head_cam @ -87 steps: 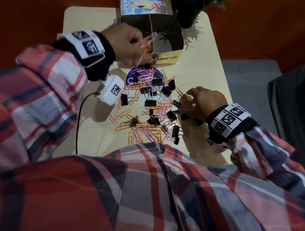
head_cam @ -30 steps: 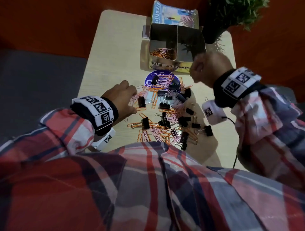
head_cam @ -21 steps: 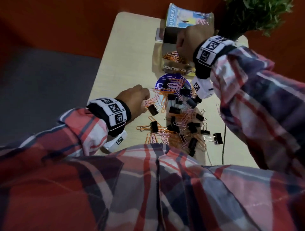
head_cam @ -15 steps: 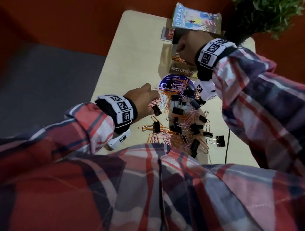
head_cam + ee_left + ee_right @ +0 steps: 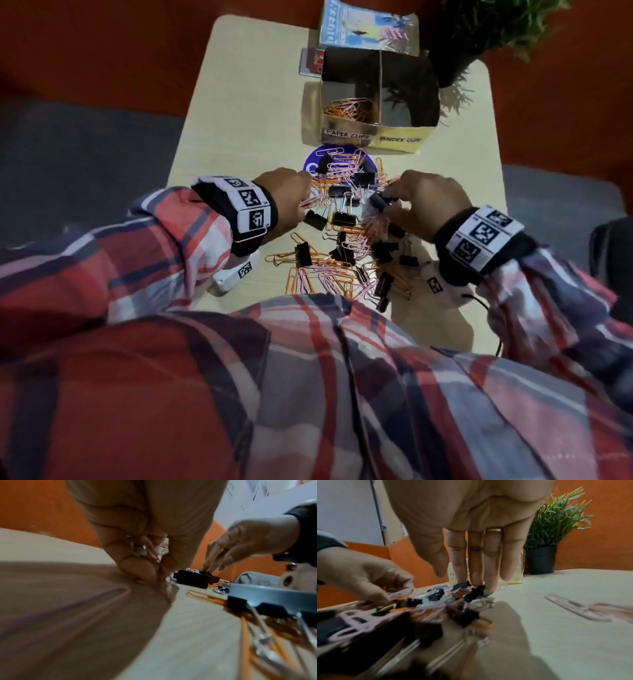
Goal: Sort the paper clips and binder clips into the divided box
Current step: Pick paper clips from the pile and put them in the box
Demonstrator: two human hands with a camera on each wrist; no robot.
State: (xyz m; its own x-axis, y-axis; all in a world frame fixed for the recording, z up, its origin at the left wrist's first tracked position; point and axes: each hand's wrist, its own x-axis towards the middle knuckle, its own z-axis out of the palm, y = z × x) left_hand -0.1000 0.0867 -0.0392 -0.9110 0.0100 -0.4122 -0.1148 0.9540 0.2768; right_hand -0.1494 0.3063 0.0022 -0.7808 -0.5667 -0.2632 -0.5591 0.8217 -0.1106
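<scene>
Both hands are in the pile (image 5: 346, 236): your left hand (image 5: 286, 202) pinches paper clips (image 5: 158, 566), your right hand (image 5: 424, 205) has straight fingers on a binder clip (image 5: 379, 202). Next, close on it and carry each to its labelled side of the box (image 5: 376, 138).

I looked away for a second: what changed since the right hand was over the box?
The right hand came back from the divided box to the pile, fingers straight on a binder clip. The left hand stayed at the pile's left edge, pinching paper clips. Box unmoved.
</scene>
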